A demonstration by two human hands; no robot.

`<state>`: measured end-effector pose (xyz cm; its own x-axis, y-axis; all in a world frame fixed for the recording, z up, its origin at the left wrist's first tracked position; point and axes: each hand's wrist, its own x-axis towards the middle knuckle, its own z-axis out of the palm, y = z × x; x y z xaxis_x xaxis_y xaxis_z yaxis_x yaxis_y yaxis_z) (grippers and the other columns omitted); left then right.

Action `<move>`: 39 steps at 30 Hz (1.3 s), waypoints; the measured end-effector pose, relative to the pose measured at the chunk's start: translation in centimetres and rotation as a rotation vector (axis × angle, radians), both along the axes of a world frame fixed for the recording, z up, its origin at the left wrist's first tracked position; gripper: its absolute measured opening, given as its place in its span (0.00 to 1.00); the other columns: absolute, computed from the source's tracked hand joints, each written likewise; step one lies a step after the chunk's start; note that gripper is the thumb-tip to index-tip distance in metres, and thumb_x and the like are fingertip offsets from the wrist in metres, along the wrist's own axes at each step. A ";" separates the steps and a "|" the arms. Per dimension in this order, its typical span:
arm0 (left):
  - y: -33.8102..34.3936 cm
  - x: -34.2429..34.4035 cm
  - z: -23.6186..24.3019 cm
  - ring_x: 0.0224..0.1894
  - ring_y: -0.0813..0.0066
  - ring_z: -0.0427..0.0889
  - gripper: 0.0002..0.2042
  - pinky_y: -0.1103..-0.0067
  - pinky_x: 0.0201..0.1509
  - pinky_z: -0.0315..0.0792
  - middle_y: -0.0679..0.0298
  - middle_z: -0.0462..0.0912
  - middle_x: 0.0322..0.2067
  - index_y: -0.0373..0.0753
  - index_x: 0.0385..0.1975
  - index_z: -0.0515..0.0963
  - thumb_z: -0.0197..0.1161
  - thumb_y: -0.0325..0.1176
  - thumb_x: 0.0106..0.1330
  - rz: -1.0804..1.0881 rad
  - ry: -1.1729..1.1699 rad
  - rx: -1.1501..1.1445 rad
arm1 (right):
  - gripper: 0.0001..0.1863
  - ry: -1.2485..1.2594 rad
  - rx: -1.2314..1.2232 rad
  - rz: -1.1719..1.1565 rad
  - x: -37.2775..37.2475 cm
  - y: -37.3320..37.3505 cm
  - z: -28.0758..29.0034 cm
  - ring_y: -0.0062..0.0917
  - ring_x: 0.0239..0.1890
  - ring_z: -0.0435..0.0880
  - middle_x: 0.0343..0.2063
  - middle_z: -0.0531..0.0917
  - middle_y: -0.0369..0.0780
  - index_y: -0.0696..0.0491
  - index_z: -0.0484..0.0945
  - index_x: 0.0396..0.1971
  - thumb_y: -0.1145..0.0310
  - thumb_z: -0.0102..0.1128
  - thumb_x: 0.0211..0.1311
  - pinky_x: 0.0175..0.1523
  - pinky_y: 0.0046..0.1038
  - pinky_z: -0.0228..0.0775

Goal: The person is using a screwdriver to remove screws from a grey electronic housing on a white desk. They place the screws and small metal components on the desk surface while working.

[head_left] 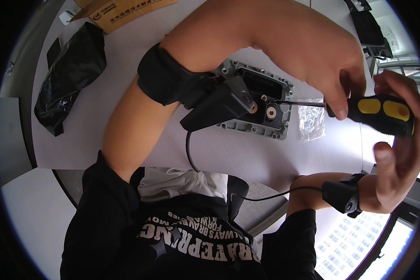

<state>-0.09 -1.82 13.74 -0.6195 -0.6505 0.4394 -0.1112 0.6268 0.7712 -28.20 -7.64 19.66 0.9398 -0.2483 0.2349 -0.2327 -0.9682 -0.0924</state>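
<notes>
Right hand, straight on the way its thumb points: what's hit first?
Likely the black-and-yellow screwdriver handle, just beyond the thumb of the right hand; depth between them is unclear.

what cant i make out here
Head view: part of the grey metal housing, hidden by the black wrist-worn device.
Head view: whether the tip of the screwdriver is seated; too small to tell.
Head view: some fingers of the left hand, hidden behind the hand itself.
Head view: the rest of the cardboard box, cut off by the upper edge.
</notes>
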 end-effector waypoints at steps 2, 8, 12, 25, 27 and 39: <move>-0.1 0.3 0.1 0.38 0.61 0.87 0.17 0.70 0.44 0.77 0.48 0.88 0.38 0.27 0.45 0.81 0.68 0.37 0.67 -0.087 0.050 0.149 | 0.47 0.001 -0.086 -0.079 0.7 -0.6 0.7 0.34 0.57 0.81 0.56 0.79 0.48 0.53 0.68 0.70 0.27 0.44 0.68 0.60 0.33 0.74; 0.0 -2.4 1.9 0.32 0.61 0.84 0.18 0.71 0.39 0.74 0.49 0.85 0.29 0.25 0.43 0.81 0.71 0.37 0.65 0.152 -0.205 0.326 | 0.35 0.116 -0.257 -0.221 1.6 -0.2 0.6 0.32 0.49 0.86 0.48 0.85 0.45 0.52 0.78 0.63 0.37 0.41 0.78 0.56 0.32 0.76; -1.1 -3.3 0.7 0.32 0.60 0.84 0.20 0.70 0.39 0.75 0.48 0.85 0.30 0.25 0.44 0.80 0.72 0.37 0.64 0.142 -0.169 0.306 | 0.32 0.164 -0.638 -0.087 -1.3 -2.3 1.1 0.29 0.46 0.87 0.50 0.86 0.43 0.51 0.77 0.64 0.41 0.42 0.79 0.53 0.29 0.78; -1.5 0.8 0.7 0.43 0.60 0.87 0.20 0.71 0.47 0.77 0.49 0.88 0.41 0.25 0.50 0.81 0.68 0.35 0.64 -0.169 -0.125 0.220 | 0.30 -0.064 -0.315 -0.107 0.4 -0.9 -0.2 0.28 0.43 0.88 0.49 0.86 0.42 0.51 0.76 0.64 0.43 0.42 0.81 0.50 0.24 0.79; -4.1 -3.8 -2.9 0.31 0.64 0.81 0.25 0.71 0.37 0.72 0.56 0.82 0.28 0.29 0.39 0.82 0.71 0.49 0.59 0.026 -0.181 0.062 | 0.30 -0.049 -0.300 -0.134 -0.5 -1.0 -0.2 0.28 0.43 0.89 0.48 0.86 0.42 0.51 0.76 0.64 0.43 0.42 0.81 0.49 0.23 0.79; -0.3 -3.2 -2.6 0.30 0.64 0.80 0.23 0.70 0.35 0.70 0.56 0.81 0.28 0.31 0.37 0.80 0.72 0.48 0.59 0.245 -0.151 -0.135 | 0.30 -0.056 -0.304 -0.223 -0.8 -0.6 -0.6 0.27 0.42 0.87 0.52 0.84 0.46 0.57 0.77 0.61 0.46 0.46 0.78 0.47 0.26 0.78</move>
